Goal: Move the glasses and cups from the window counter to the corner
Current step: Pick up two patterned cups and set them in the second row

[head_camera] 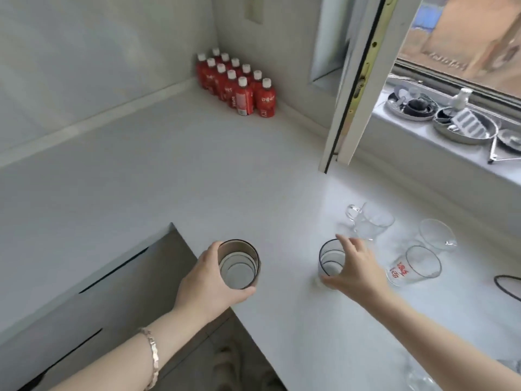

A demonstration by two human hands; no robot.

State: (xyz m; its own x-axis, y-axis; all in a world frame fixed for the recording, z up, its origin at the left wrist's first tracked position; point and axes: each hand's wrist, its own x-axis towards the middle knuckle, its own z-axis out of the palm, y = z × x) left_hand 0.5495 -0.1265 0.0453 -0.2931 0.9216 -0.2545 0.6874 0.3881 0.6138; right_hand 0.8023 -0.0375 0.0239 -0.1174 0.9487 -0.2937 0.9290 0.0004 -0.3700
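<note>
Already the left hand point(210, 273) is wrapped around a dark-rimmed tumbler point(239, 265), held over the edge of the white surface point(197, 170). The right hand point(356, 268) curls about a second dark-rimmed glass point(330, 261) that seems to stand on the surface; whether the grip is tight I cannot tell. Just beyond it wait a handled cup point(369, 221), a clear beaker point(435, 235) and a red-lettered glass point(414, 268). No glass stands yet in the corner by the red bottles point(236, 86), so nearly all the work appears left.

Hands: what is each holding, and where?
Left hand grips a dark-rimmed glass around its side. Right hand curls around another glass; firm grip unclear.
</note>
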